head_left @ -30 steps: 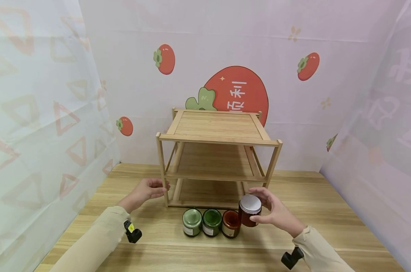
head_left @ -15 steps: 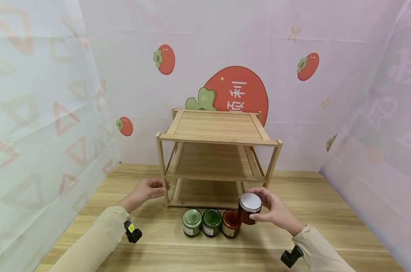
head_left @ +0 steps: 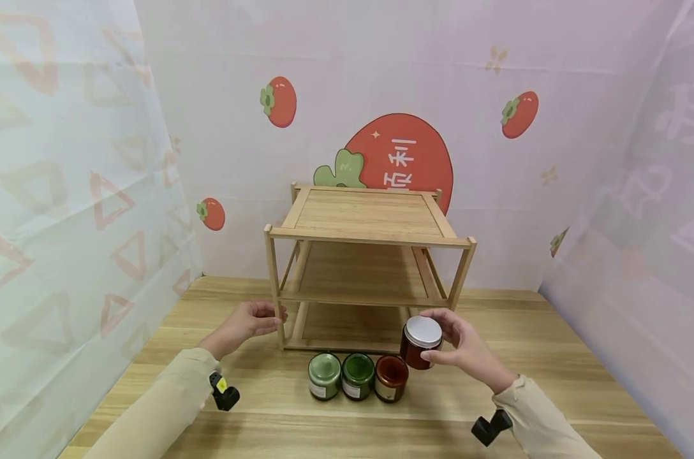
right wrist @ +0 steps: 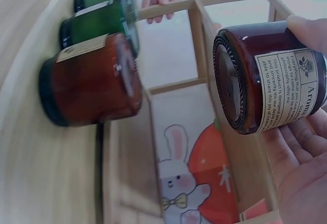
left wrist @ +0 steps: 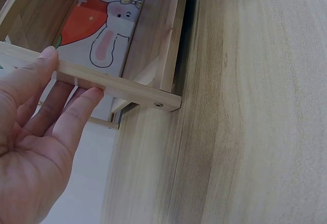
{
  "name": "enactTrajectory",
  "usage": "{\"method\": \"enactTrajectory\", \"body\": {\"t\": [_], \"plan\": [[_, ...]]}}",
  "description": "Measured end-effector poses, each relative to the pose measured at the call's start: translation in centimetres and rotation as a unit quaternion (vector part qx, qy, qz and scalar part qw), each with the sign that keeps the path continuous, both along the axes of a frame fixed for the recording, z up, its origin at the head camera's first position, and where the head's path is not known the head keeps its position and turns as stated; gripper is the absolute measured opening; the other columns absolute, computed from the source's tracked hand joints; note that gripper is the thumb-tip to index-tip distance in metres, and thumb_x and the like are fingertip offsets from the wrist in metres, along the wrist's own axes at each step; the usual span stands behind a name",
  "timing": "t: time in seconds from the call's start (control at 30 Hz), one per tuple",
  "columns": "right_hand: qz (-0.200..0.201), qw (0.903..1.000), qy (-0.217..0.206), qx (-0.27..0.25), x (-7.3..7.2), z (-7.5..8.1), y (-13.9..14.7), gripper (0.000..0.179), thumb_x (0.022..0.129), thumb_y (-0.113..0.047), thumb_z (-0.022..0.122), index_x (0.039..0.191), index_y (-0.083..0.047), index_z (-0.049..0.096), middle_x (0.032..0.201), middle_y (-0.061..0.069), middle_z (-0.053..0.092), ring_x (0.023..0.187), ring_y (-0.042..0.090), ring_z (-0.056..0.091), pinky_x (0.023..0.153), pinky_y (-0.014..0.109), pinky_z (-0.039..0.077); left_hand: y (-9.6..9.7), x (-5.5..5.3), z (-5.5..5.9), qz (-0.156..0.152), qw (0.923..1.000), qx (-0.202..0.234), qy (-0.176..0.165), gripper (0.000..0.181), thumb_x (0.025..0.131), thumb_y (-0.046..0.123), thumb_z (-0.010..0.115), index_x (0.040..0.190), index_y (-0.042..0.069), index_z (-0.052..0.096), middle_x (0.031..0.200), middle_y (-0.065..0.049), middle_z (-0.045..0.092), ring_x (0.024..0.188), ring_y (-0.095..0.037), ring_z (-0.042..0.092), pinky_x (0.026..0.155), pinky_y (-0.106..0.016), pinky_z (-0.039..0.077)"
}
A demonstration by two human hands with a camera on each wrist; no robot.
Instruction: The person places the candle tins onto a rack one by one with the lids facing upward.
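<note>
In the head view my right hand grips a dark amber candle jar with a silver lid, raised off the table. The right wrist view shows its cream label, printed "Aroma". Thumb and fingers of my left hand pinch the front left post of a wooden shelf rack. Before the rack stand a light green jar, a dark green jar and an amber jar, side by side. The held jar is just behind and right of the amber one.
The rack has a top board, a middle shelf and a bottom shelf. It stands on a wood-grain table. Printed cloth walls enclose the back and both sides.
The right hand has lifted the amber candle jar and brought it slightly back toward the rack, away from the amber jar beside it. The left hand stays on the post.
</note>
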State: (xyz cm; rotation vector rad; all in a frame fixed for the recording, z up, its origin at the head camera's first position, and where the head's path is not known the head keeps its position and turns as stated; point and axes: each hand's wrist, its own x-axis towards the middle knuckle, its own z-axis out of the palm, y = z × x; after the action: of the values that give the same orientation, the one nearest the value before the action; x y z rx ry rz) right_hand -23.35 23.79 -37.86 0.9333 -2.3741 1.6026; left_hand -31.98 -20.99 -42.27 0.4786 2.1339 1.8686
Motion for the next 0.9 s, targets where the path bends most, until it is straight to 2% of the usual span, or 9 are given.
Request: {"method": "enactTrajectory", "body": {"t": [0.13, 0.27, 0.63, 0.9], "plan": [[-0.003, 0.9999, 0.006, -0.009, 0.2, 0.9, -0.2, 0.055, 0.077, 0.006, 0.076, 0.125, 0.011, 0.050, 0.116, -0.005, 0.060, 0.100, 0.001, 0.061, 0.088, 0.014, 0.051, 0.0, 0.0, -0.1, -0.001, 1.0000, 0.000, -0.001, 0.041, 0.091, 0.010, 0.067, 0.124, -0.013, 0.055, 0.122, -0.016, 0.064, 0.106, -0.014, 0.064, 0.092, -0.029, 0.055], [0.001, 0.9998, 0.008, -0.019, 0.3, 1.9, -0.4, 0.054, 0.078, 0.007, 0.075, 0.125, 0.012, 0.050, 0.115, -0.012, 0.060, 0.100, 0.001, 0.061, 0.087, 0.014, 0.051, 0.0, -0.1, -0.3, 0.004, 1.0000, 0.002, -0.005, 0.040, 0.091, 0.009, 0.067, 0.123, -0.012, 0.055, 0.120, -0.013, 0.065, 0.104, -0.012, 0.064, 0.091, -0.028, 0.055], [0.006, 0.9989, 0.016, -0.044, 0.4, 4.5, -1.1, 0.060, 0.075, 0.010, 0.077, 0.128, 0.013, 0.048, 0.116, -0.012, 0.062, 0.101, 0.002, 0.062, 0.083, 0.017, 0.055, 0.0, -0.2, -0.4, 0.008, 0.9999, 0.004, -0.006, 0.039, 0.092, 0.007, 0.065, 0.124, -0.013, 0.054, 0.119, -0.012, 0.066, 0.103, -0.011, 0.064, 0.091, -0.028, 0.055], [0.002, 0.9980, 0.010, -0.063, 0.6, 8.1, -2.2, 0.063, 0.073, 0.009, 0.078, 0.129, 0.011, 0.049, 0.117, -0.007, 0.063, 0.099, 0.005, 0.064, 0.082, 0.019, 0.056, 0.0, -0.1, -0.2, 0.009, 0.9999, 0.002, -0.009, 0.040, 0.092, 0.007, 0.065, 0.125, -0.014, 0.053, 0.119, -0.012, 0.065, 0.102, -0.010, 0.064, 0.092, -0.029, 0.055]]}}
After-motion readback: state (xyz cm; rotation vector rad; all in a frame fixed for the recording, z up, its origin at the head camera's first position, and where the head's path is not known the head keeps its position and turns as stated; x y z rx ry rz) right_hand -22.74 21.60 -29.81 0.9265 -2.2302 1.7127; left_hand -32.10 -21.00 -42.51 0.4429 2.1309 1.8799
